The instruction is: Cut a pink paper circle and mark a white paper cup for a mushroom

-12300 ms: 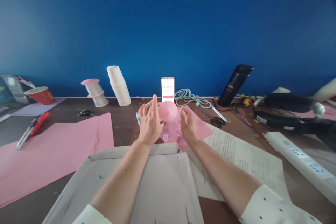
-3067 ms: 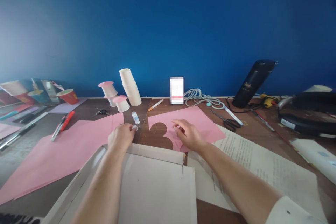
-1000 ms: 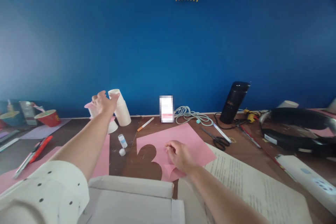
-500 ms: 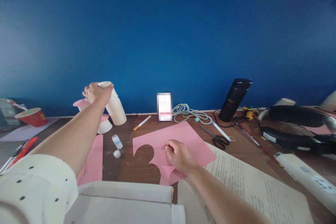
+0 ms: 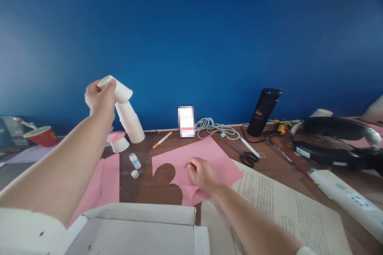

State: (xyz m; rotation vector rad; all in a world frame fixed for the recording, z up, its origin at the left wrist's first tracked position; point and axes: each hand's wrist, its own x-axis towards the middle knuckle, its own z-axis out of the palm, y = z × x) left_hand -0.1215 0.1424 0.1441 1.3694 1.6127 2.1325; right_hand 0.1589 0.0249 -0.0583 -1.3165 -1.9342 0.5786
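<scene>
My left hand (image 5: 100,97) is closed around a white paper cup (image 5: 121,89), held tilted just above a leaning stack of white paper cups (image 5: 131,122). Below that wrist stands a short white cup (image 5: 120,144) topped with a pink paper disc (image 5: 116,136). My right hand (image 5: 203,173) rests over a sheet of pink paper (image 5: 217,155) that has rounded pieces cut from its left edge. Its fingers are curled and pinched together; what they hold, if anything, is hidden. Left of the sheet lie a small clear bottle (image 5: 135,161) and its white cap (image 5: 135,174).
Black scissors (image 5: 247,157), a white cable (image 5: 214,129) and a printed sheet (image 5: 269,203) lie to the right. A black flask (image 5: 263,113) stands by the blue wall. An open cardboard box (image 5: 140,231) sits in front, with more pink paper (image 5: 104,183) left of it.
My left hand has moved up and left with a paper cup, which now sits apart from or barely touching the stack. My right hand stays in place on the pink sheet.
</scene>
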